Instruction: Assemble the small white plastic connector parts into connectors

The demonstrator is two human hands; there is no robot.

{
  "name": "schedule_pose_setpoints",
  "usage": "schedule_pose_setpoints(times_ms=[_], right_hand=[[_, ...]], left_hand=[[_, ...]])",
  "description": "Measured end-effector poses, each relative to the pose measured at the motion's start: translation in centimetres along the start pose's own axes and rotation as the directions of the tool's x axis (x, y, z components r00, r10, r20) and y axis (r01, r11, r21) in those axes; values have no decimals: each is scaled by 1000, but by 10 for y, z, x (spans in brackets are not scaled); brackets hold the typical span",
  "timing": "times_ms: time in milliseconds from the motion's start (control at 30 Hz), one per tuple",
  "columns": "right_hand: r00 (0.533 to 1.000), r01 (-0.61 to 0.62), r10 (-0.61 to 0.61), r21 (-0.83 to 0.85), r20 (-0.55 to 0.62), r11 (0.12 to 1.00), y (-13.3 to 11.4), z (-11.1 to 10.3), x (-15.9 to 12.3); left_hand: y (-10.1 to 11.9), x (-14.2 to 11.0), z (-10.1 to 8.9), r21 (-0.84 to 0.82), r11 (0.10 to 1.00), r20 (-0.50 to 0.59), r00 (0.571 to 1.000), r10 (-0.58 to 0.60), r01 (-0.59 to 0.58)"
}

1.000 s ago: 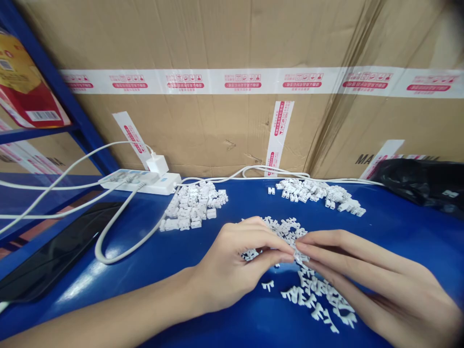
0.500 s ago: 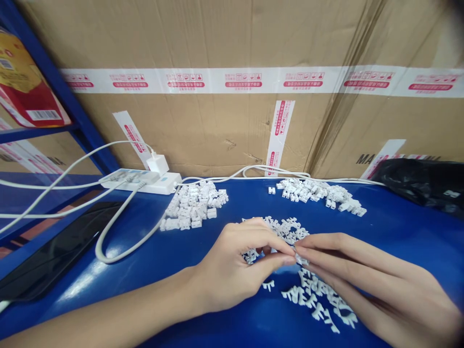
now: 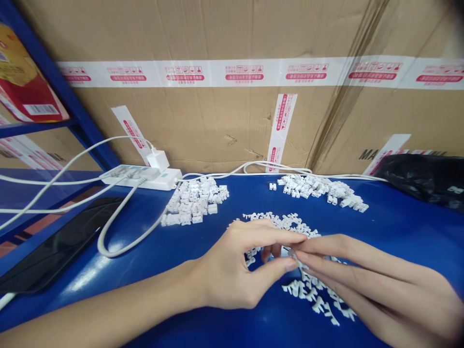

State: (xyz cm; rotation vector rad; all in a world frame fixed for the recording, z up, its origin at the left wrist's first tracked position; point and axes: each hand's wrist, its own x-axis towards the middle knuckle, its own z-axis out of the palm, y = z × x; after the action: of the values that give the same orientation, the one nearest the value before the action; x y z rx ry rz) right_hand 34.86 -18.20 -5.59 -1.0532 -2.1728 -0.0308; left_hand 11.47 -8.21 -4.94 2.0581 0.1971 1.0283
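My left hand (image 3: pixel 242 263) and my right hand (image 3: pixel 366 275) meet over the blue table, fingertips touching. Between them is a small white plastic part (image 3: pixel 291 253), mostly covered by the fingers. The left thumb and index finger bend around it, with the thumb tip a little lower than before. Right fingertips are pressed together at its right side. Beneath and behind the hands lies a loose pile of small white branched plastic clips (image 3: pixel 290 221). More of these clips (image 3: pixel 311 295) spread out in front, below the right fingers.
Two piles of small white connector blocks lie farther back, one left (image 3: pixel 194 200) and one right (image 3: pixel 319 188). A white power strip (image 3: pixel 166 180) with cables stands at the back left, near a black phone-like slab (image 3: pixel 61 246). Cardboard boxes (image 3: pixel 217 125) form the back; a black bag (image 3: pixel 420 179) sits right.
The left thumb and index finger have parted slightly, and the index finger has shifted right against the right fingertips. The right hand has hardly moved. The view has tilted slightly.
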Motion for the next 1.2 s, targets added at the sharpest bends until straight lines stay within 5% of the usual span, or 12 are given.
schedule_pose_setpoints(times_ms=[167,300,467,733,1000,1200], right_hand=[[999,-26,19,-175,-47,984,-1,0,8],[998,11,-20,-145,-65,989,-1,-3,13],[993,67,-58,-87,101,994,-9,6,15],[964,64,-21,-157,265,986,-26,31,26],[997,62,-60,-54,37,997,-22,14,22],[970,-163,156,-23,-186,986,-15,-3,14]], left_hand=[[1,3,1,-37,998,-25,998,-51,50],[0,4,0,-144,958,-91,960,-264,250],[-8,7,0,-284,895,-220,885,-411,345],[-8,7,-1,-385,864,-189,889,-417,324],[-9,7,-1,-476,812,-125,888,-442,337],[-6,4,-1,-446,823,-134,883,-450,351]])
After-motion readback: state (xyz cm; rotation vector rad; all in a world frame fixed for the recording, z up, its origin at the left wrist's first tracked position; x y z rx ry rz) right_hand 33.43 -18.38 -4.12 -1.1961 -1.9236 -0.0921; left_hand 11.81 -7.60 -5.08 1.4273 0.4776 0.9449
